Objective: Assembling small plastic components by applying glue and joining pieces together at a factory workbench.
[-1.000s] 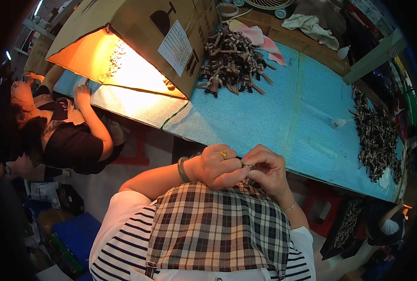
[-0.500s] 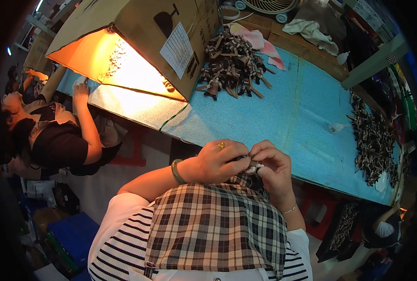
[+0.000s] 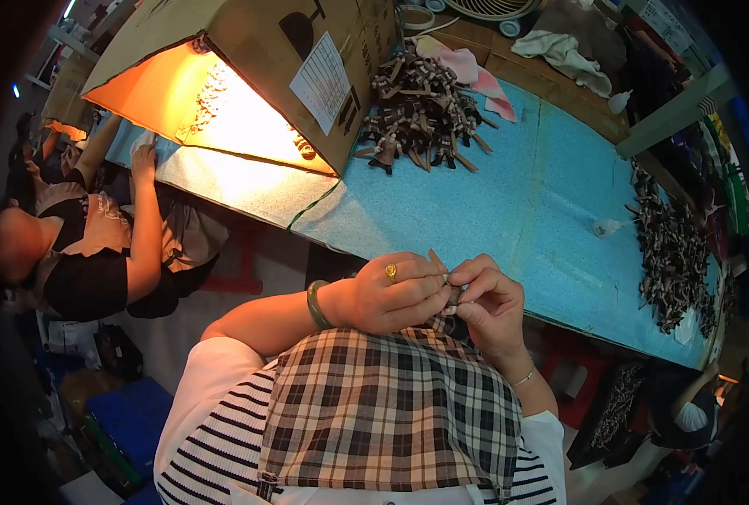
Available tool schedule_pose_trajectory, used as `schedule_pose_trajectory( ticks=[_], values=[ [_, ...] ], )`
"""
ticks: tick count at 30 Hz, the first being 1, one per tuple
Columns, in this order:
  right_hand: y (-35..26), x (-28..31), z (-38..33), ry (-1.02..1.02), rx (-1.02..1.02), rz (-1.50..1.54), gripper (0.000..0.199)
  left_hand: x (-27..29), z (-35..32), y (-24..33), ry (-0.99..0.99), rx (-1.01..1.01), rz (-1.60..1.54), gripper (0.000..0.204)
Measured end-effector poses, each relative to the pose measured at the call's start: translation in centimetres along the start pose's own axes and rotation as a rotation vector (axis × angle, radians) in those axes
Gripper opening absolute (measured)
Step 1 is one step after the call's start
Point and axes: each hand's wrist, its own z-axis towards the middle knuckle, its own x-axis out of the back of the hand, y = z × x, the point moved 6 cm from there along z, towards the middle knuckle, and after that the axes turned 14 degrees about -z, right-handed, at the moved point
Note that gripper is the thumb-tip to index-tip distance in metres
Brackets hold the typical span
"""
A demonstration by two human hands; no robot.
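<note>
1. Holding a small dark piece (image 3: 452,293) between both hands, you have it pinched above your lap, just over the plaid apron (image 3: 391,412), at the near edge of the blue table (image 3: 551,202).
2. Your left hand (image 3: 395,295) is curled closed around the piece, a gold ring on one finger and a green bangle (image 3: 315,305) at the wrist; a thin tan tip sticks up past the knuckles.
3. Your right hand (image 3: 488,303) meets it from the right, fingertips pressed together on the same piece. Both grips are clenched on it, not released.
4. The piece itself is mostly hidden by your fingers; it looks small, dark brown and slim, and you cannot tell its exact shape from here.
5. Judging progress: this one piece looks to be mid-handling, neither set down nor added to a pile.
6. Further out on the right, a long heap of dark small pieces (image 3: 673,252) lies along the table edge; which pile is finished cannot be told.
7. At the far middle, a second heap of brown and tan pieces (image 3: 416,109) sits beside a cardboard box (image 3: 248,59) glowing orange inside.
8. Far left, another person (image 3: 88,244) works at the same table.
</note>
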Motion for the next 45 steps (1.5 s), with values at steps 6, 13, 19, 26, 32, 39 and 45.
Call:
schedule_pose_trajectory(
  ticks=[6,13,19,26,32,39,45],
  values=[
    [-0.3,-0.1,0.2,-0.007,0.017,-0.021,0.011,0.0,0.2,-0.1,0.01,0.002,-0.01,0.02],
    [-0.1,0.3,0.2,0.01,0.005,-0.024,0.01,-0.2,0.3,-0.4,0.019,0.017,-0.016,0.021],
    [0.4,0.6,0.6,-0.011,-0.063,0.001,0.01,-0.6,-0.9,-1.0,0.088,0.084,-0.023,0.023],
    [0.2,0.5,0.5,0.015,-0.052,0.043,0.025,-1.0,-1.3,-1.6,0.171,0.149,-0.057,0.033],
    [0.5,0.6,0.5,0.002,0.02,-0.124,0.03,-1.1,-1.4,-1.7,0.187,0.197,-0.071,0.034],
    [0.5,0.5,1.0,0.072,-0.012,-0.161,0.03,-1.1,-1.3,-2.7,0.269,0.482,-0.168,0.027],
    [2.1,1.6,0.8,0.152,-0.151,-0.218,0.031,-2.7,-4.0,-5.5,0.386,1.109,-0.729,0.024]
  ],
)
